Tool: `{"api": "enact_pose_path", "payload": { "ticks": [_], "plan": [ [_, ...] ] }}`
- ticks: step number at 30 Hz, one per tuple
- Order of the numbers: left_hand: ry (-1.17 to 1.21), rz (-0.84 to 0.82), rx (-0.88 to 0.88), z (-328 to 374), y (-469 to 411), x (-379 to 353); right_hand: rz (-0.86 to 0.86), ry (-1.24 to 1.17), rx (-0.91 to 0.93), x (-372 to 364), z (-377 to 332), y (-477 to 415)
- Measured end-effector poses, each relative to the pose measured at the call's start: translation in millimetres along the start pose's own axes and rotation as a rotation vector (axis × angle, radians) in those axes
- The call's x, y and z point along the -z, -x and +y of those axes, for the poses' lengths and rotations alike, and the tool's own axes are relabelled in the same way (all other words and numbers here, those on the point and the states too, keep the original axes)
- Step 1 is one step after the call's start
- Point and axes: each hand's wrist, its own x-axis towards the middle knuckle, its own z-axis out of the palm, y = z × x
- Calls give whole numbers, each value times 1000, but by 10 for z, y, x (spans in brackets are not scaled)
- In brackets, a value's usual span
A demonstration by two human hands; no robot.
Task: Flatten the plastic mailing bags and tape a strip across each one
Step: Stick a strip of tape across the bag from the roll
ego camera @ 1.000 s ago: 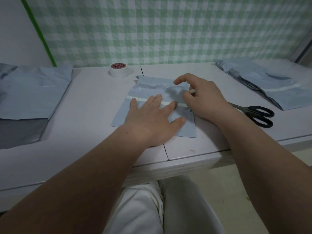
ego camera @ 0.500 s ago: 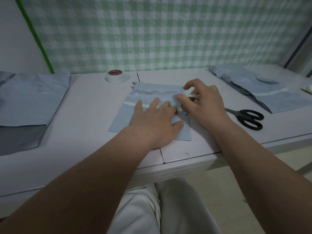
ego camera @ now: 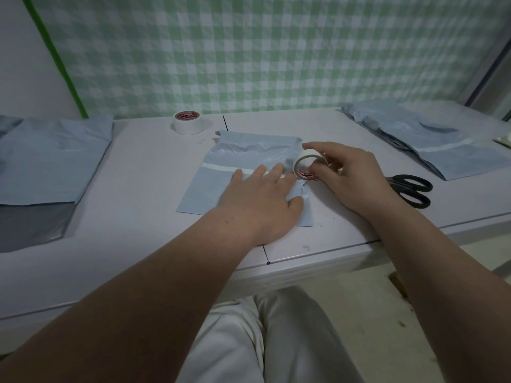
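A light blue mailing bag [ego camera: 221, 158] lies flat in the middle of the white table [ego camera: 143, 194], with a white tape strip [ego camera: 218, 167] running across it from its left edge. My left hand [ego camera: 262, 200] presses flat on the bag, fingers spread over the strip. My right hand [ego camera: 348, 175] grips a small white tape roll [ego camera: 305, 168] standing on edge at the bag's right side, where the plastic is wrinkled. The strip's right part is hidden under my fingers.
A second tape roll [ego camera: 187, 122] sits at the back. Black scissors [ego camera: 410, 187] lie right of my right hand. Taped bags [ego camera: 431, 139] are stacked at the right. More bags [ego camera: 49, 161] lie at the left, over a dark grey one [ego camera: 30, 228]. The table's front edge is near.
My right hand has lifted the small tape roll onto its edge at the bag's right side, so the roll now shows. My left hand stays pressed on the bag.
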Motion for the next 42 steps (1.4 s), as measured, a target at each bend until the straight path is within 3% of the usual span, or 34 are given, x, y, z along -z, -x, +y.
{"api": "enact_pose_path", "payload": {
  "ticks": [14,19,25,42],
  "plan": [
    [-31,-14,20,26,35,43,185,415,-72,18,8,71],
    [-32,-26,25,36,38,62,267,547,-8,0,20,70],
    [-36,-28,22,36,12,56,327,539,88,-52,66,27],
    [-29,-70,66,109,-24,44,81,546,83,-57,-8,60]
  ]
}}
